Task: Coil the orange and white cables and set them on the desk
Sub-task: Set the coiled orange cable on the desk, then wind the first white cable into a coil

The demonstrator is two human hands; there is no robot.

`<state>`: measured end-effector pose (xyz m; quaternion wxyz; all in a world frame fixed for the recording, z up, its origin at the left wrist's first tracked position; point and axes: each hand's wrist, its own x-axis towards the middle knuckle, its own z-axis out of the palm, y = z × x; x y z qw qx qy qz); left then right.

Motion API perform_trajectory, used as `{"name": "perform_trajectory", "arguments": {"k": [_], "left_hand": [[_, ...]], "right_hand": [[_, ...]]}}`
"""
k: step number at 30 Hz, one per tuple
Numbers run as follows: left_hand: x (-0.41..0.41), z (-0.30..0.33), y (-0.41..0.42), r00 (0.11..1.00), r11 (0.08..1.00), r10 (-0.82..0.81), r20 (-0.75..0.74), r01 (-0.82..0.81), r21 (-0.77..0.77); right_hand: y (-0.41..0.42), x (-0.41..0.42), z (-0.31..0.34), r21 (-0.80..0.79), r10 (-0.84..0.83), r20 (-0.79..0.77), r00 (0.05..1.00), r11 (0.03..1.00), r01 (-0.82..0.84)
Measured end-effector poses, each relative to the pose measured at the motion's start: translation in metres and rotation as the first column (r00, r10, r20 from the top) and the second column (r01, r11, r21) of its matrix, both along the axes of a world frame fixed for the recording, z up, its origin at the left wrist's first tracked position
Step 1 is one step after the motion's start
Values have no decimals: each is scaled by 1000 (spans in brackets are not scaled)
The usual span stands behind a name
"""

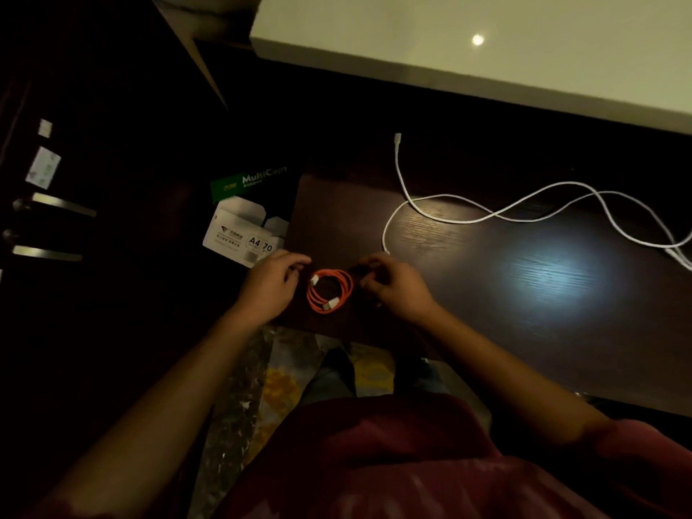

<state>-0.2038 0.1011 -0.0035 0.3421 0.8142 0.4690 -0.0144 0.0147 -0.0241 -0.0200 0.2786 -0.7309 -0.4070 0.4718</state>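
1. Fingers (296,262) of the left hand (267,288) hang loosely curled just left of the orange cable (329,290); in this dim light I cannot tell whether the tips touch it, and they do not seem to grip anything.
2. Fingers of the right hand (393,286) are curled inward close to the right edge of the coil. Whether they pinch a strand or hold nothing is too dark to tell.
3. Between the two hands, the orange cable lies as a small, tidy ring of several loops, flat on the dark wooden bench (468,256), near its front left corner. Both pale plugs show against the loops.
4. Farther back and to the right, the white cable (449,219) sprawls uncoiled across the bench in long loose curves; one plug end lies toward the rear, and the rest trails off toward the right edge of view.
5. Off the bench's left side sits a box of copy paper (245,219) with printed labels.
6. Judgement: the orange half of the job looks finished or within a final tidy, with the coil already set down.
7. The next move calls for letting go of the orange ring without disturbing it, then reaching for one end of the white cable and winding it into similar loops.
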Motion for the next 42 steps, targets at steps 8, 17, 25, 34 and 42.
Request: {"name": "perform_trajectory", "arguments": {"k": [8,17,25,34,42], "left_hand": [[102,24,17,984,836,-178,-23,163,524],[215,-20,-7,917,865,-251,-309,356,353],[220,-24,-16,941,927,-96,-324,203,315],[228,15,-15,985,980,170,7,-169,102],[267,144,-37,900,987,132,415,-78,-143]], "right_hand": [[-42,135,34,299,-226,536,813,952,67],[-78,220,8,-40,0,680,733,998,37],[-93,233,3,-153,86,663,744,988,22],[-113,244,22,-81,14,598,801,996,43],[-109,247,66,252,-166,538,826,967,31]]}}
